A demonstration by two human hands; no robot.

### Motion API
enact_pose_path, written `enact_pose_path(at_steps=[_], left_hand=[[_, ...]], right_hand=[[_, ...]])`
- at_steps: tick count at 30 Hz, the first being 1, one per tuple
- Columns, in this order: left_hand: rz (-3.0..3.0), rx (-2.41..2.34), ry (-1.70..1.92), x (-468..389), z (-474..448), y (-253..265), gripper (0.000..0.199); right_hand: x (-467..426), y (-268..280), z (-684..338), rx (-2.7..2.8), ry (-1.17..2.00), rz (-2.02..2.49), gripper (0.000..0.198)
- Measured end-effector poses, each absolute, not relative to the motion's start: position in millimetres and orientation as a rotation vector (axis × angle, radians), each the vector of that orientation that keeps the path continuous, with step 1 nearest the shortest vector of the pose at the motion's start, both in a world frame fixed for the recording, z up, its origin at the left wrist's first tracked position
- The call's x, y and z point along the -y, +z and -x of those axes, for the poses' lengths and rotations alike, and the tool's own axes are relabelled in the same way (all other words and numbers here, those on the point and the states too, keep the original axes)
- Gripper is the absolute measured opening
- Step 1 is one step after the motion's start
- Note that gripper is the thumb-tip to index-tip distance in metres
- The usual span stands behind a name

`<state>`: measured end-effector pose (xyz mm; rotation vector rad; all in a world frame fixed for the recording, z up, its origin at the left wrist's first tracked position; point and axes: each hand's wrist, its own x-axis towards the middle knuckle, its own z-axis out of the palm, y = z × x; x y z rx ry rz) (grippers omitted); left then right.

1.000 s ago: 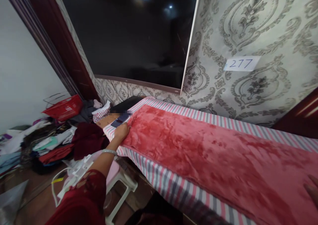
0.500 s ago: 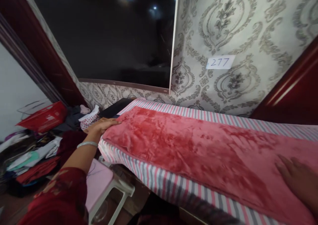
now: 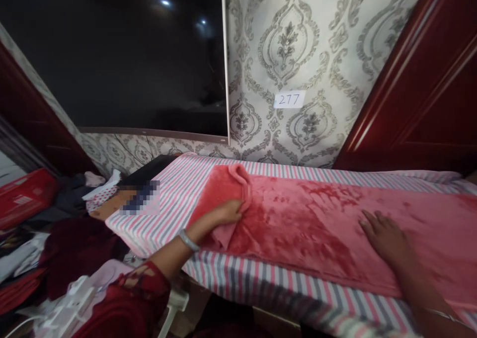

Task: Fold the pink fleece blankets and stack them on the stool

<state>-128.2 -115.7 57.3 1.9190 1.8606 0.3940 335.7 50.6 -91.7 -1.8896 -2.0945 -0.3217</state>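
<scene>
A long, plush pink-red blanket (image 3: 298, 228) lies spread over a striped cloth (image 3: 164, 199) in pink, grey and white. At its left end, my left hand (image 3: 229, 212) grips the edge, and that end is turned up and over toward the right. Its fingers are wrapped in the folded part and partly hidden. My right hand (image 3: 385, 236) rests flat on the blanket's right half, fingers stretched out.
Behind the table a large dark television (image 3: 122, 54) hangs on patterned wallpaper, beside a paper label (image 3: 289, 99) reading 277. Piled clothes (image 3: 78, 248) and a red bag (image 3: 30, 194) lie at the left. A white power strip (image 3: 72, 303) sits on a pink stool (image 3: 108, 273) at lower left.
My left hand has moved right, carrying the blanket's left end over and uncovering the striped cloth there. My right hand still lies on the blanket. The view has turned to the right.
</scene>
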Motion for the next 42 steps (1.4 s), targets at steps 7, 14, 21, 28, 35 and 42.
enact_pose_path(at_steps=[7,14,21,28,35,42], left_hand=[[-1.913,-1.972,0.447,119,121,38,0.062],[-2.019,-2.067,0.271,150,92,45,0.075],[-2.319,-2.157,0.651,189,76,4,0.074],[-2.354,-2.247,1.093,215,88,-33,0.059],[-2.483,-2.155,1.165,213,91,-23,0.033],[-2.659,-1.990,0.794,204,80,-36,0.031]], right_hand=[[-44,-80,-330,2.068,-0.187,1.915,0.066],[-39,-72,-327,2.071,-0.181,1.933,0.062],[-33,-64,-324,2.065,-0.202,1.926,0.060],[-32,-65,-326,2.054,-0.196,1.906,0.059],[-29,-62,-325,2.063,-0.186,1.926,0.061],[-29,-61,-325,2.070,-0.205,1.924,0.060]])
